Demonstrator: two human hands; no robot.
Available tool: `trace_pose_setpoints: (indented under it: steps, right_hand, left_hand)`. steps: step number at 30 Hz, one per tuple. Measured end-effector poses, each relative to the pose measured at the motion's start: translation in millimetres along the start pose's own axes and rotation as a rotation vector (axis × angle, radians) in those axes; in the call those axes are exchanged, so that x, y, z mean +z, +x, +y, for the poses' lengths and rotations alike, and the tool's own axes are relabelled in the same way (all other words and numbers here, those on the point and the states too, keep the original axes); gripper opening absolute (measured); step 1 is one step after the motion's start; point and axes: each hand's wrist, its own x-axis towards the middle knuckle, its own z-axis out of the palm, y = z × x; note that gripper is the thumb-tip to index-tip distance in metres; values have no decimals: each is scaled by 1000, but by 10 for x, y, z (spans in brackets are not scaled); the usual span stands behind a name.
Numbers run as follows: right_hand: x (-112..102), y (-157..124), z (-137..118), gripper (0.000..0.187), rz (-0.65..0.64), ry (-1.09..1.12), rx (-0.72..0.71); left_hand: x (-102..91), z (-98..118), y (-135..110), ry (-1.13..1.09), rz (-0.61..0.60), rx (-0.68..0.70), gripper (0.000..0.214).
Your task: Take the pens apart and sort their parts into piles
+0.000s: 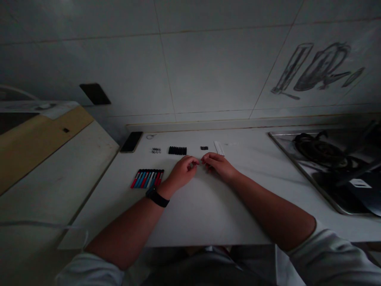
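My left hand [183,171], with a black watch [157,197] on its wrist, is raised over the white counter with thumb and fingers pinched. Opposite it, my right hand [220,166] pinches too, and the fingertips of both almost meet. Whatever is between them is too small to make out. Left of my left hand lies a row of red, blue and white pen-like tubes [147,178] with black ends. Beyond the hands are a row of black cylindrical pieces [177,151], a few small black parts [204,148] and thin white sticks [219,148].
Small metallic pieces [155,150], a thin ring [151,136] and a dark phone [131,142] lie at the back left of the counter [202,214]. Faint clear bits [231,144] lie right of the sticks. A gas stove [315,155] borders the right side; a pale cabinet-like block [53,159] the left.
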Motion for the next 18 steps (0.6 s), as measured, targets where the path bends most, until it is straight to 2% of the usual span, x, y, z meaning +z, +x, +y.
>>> trace_pose_setpoints:
  steps: [4,7,12,18]
  right_hand:
    - [-16,-10,-53,34,48,-65,-57]
    - [-72,-1,-57,31,51,-207,-91]
    - [-145,16,-10,28,-3,-423,-41]
    - [-151,23,19,27,-49,-575,-133]
  left_hand:
    - [-17,-14,20,-40,44,-73,19]
    - [-29,1,25,-75,44,-117,17]
    - [-24,29,8,-100,6,-124,15]
    - [-20,62,2,-103,-9,-156,14]
